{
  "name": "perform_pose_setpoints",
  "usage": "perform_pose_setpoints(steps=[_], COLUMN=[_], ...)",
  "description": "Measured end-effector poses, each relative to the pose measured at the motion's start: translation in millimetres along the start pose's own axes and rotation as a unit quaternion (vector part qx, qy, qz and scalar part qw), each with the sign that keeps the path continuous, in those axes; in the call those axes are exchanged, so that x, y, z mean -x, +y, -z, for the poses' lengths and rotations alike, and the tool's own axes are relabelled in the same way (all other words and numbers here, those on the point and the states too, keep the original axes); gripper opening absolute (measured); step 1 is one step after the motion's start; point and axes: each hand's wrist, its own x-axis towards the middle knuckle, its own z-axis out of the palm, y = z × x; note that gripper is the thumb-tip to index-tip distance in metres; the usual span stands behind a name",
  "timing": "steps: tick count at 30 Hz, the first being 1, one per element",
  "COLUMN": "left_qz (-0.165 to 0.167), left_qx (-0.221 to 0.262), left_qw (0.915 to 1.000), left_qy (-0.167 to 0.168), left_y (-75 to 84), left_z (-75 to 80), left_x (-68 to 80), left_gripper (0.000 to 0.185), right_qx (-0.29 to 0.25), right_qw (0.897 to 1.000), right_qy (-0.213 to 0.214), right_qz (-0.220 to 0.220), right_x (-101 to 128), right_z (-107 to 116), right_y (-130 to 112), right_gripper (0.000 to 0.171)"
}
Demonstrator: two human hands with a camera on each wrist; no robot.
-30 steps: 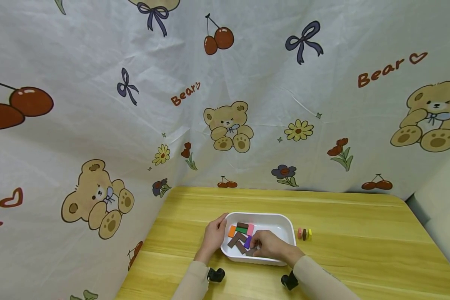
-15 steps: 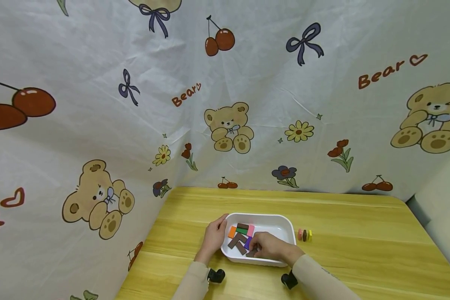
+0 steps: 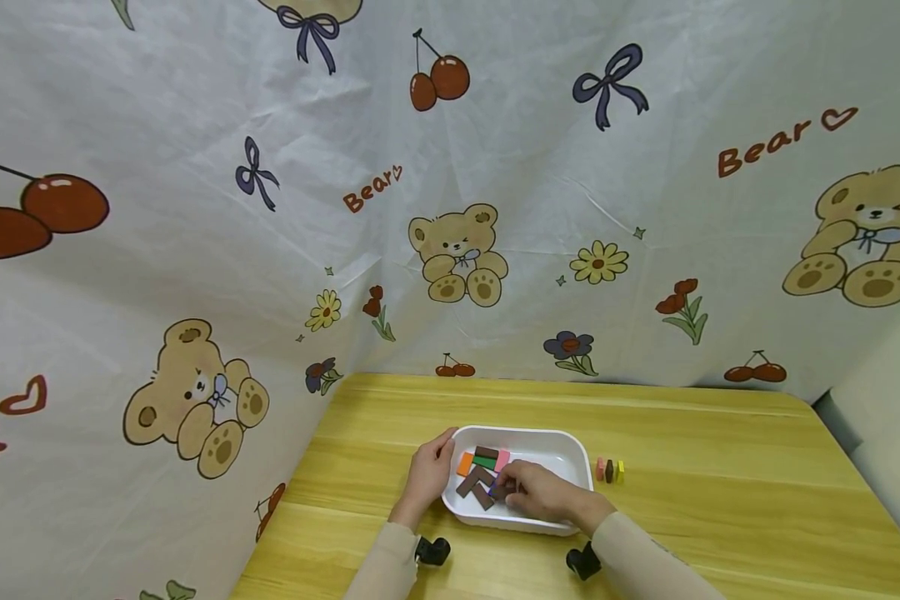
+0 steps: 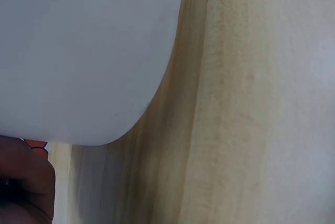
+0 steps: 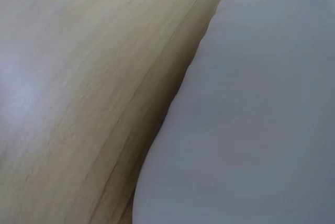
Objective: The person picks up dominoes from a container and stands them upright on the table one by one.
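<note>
Head view showed the right hand [image 3: 540, 492] reaching into the white tray [image 3: 562, 446] from its near side, fingers curled down over the small flat blocks [image 3: 480, 483] that lay in the tray's left half. Its grip appeared to close on a brown block [image 3: 501, 490] at the fingertips, though the fingers covered most of that piece and I could not tell how firmly it was pinched. The left hand [image 3: 429, 471] held the tray's left rim, thumb over the edge at the far corner and fingers curled against the outer wall.

Both forearms, in beige sleeves, came up from the lower edge of the picture and angled inward toward the tray, which sat on the wooden bench [image 3: 720, 500] near its front middle. A dark wrist-worn camera showed below each sleeve.

Inside the tray, an orange block [image 3: 463, 463], a green one and a pink one [image 3: 502, 460] lay along the far side of the pile, with several brown pieces in front of them. Three small blocks [image 3: 609, 470], pink, brown and yellow, stood in a row on the bench just right of the tray.

Left wrist view gave only the tray's white wall [image 4: 84, 51], the bench grain and a dark sliver of the hand at the lower left corner. Right wrist view showed just the white wall [image 5: 251, 119] against the bench, blurred, with no fingers visible.

A cloth printed with bears and cherries hung behind the bench.
</note>
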Motion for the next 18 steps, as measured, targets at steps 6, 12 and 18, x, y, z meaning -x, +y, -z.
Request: perform_pose_setpoints(steps=[6, 12, 18], left_qz=[-0.005, -0.014, -0.013], left_qx=[-0.009, -0.016, -0.010], left_qw=[0.9999, 0.9998, 0.9999], left_qy=[0.001, 0.006, 0.001], left_y=[-1.8, -1.1, 2.1], left_z=[-1.2, -1.0, 0.1], left_x=[-1.1, -0.9, 1.0], left_gripper=[0.036, 0.036, 0.037], right_qx=[0.028, 0.006, 0.012], right_qw=[0.999, 1.000, 0.998], right_qy=[0.015, 0.029, 0.058], right_qz=[0.004, -0.010, 0.002], right_x=[4.2, 7.6, 12.6], right_z=[2.1, 4.6, 10.3], right_y=[1.4, -1.1, -4.6], right_gripper=[0.021, 0.019, 0.021])
